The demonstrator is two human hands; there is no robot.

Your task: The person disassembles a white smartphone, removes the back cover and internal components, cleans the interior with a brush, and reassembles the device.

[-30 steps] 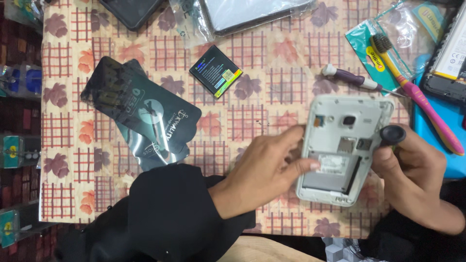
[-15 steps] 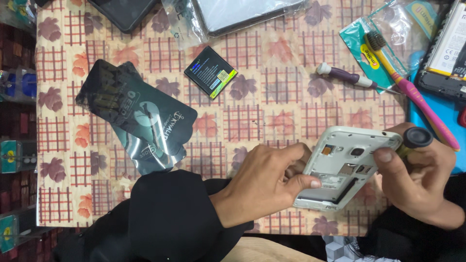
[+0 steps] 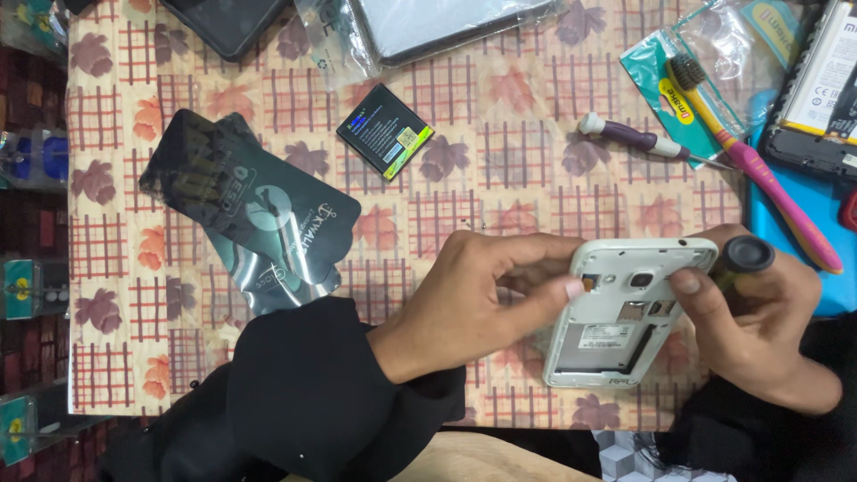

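Observation:
I hold a white phone (image 3: 616,335) with its back cover off and its battery bay bare, tilted above the table's near edge. My left hand (image 3: 482,295), in a black sleeve, pinches the phone's upper left corner, thumb on the inner frame. My right hand (image 3: 759,330) grips the phone's right side with a finger by the camera, and it also holds a black round-capped tool (image 3: 748,254). A loose black battery (image 3: 385,131) lies on the patterned tablecloth (image 3: 500,178) further back.
Dark foil pouches (image 3: 250,205) lie at the left. A purple-handled screwdriver (image 3: 634,140) and a pink and yellow toothbrush (image 3: 759,170) lie at the right, by a blue mat (image 3: 786,268) and another opened device (image 3: 826,85). Bagged devices (image 3: 446,22) sit at the back edge.
The phone has tipped and turned between my hands, its top edge rising. My left fingers have shifted from its lower left side up to the upper left corner.

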